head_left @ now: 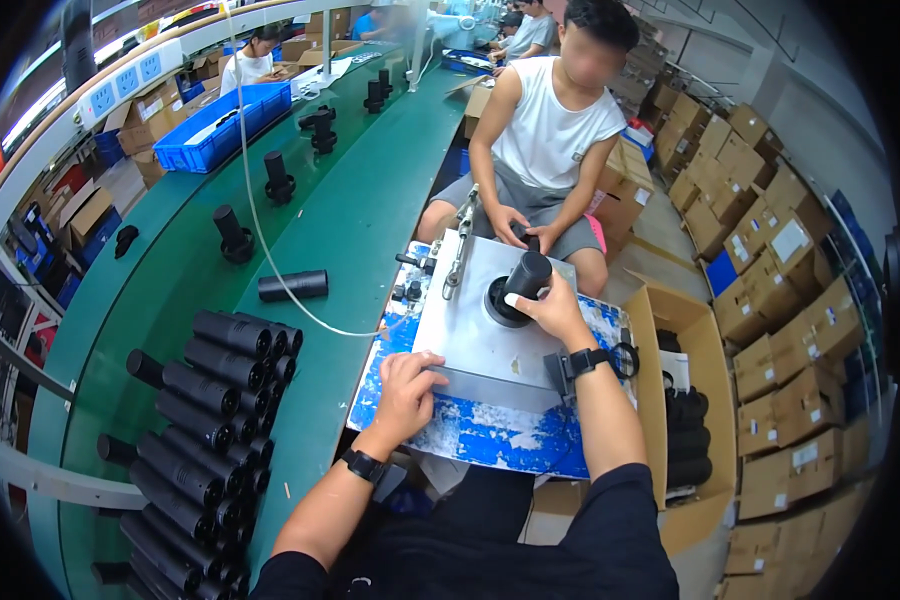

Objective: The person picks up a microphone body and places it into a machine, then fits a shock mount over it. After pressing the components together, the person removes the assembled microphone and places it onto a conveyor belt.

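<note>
My right hand [555,310] is closed around a black cylindrical tube [530,272], which tilts over a round black ring-shaped part [496,303] on a metal plate [465,340]. Whether the tube is joined to the ring I cannot tell. At the plate's near left edge, my left hand [408,390] lies with its fingers apart, holding nothing. The plate sits on a worn blue and white board [490,430]. A metal clamp [460,245] stands along the plate's left side.
Stacked black tubes [205,400] cover the left of the green workbench [310,410]; a single tube [293,286] lies apart. A white cable [260,220] hangs across. Opposite, a seated person [555,130] handles a small dark part. To the right stands a carton [650,400] holding black parts.
</note>
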